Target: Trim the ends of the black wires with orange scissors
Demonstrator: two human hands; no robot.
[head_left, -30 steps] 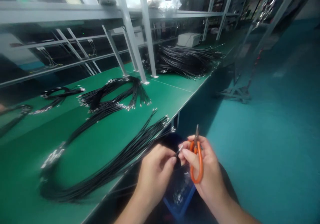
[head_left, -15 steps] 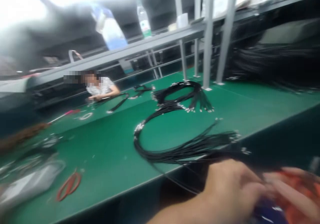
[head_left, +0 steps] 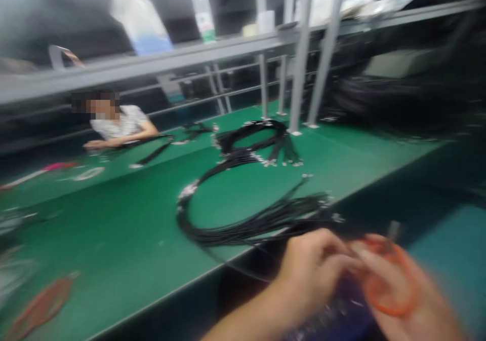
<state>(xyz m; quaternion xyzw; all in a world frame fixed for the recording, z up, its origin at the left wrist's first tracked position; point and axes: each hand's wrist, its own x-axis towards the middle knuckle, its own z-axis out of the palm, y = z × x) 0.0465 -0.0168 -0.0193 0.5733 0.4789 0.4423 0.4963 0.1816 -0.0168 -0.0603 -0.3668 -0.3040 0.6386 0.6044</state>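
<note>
Over the front edge of the green table, my left hand [head_left: 313, 262] is closed with its fingertips pinched together. What it pinches is blurred and too small to make out. My right hand [head_left: 383, 275] meets it fingertip to fingertip and has an orange-handled tool [head_left: 397, 310], apparently scissors, looped about its fingers, with a short grey metal end sticking up. Just beyond my left hand lies a bundle of thin black cables [head_left: 235, 235], curved in a loop, with pale metallic ends. A stray cable or two hang over the table edge towards my left wrist.
A second coil of black cables [head_left: 281, 133] lies farther back on the green table [head_left: 125, 224]. An orange-red looped object [head_left: 41, 308] rests at the near left. Grey posts [head_left: 301, 62] carry a shelf with a bottle [head_left: 203, 14]. Across the table sits another person [head_left: 121, 123].
The view has swung right, so the table and cables sit farther left. Both hands remain together, and the orange handle in my right hand shows more fully.
</note>
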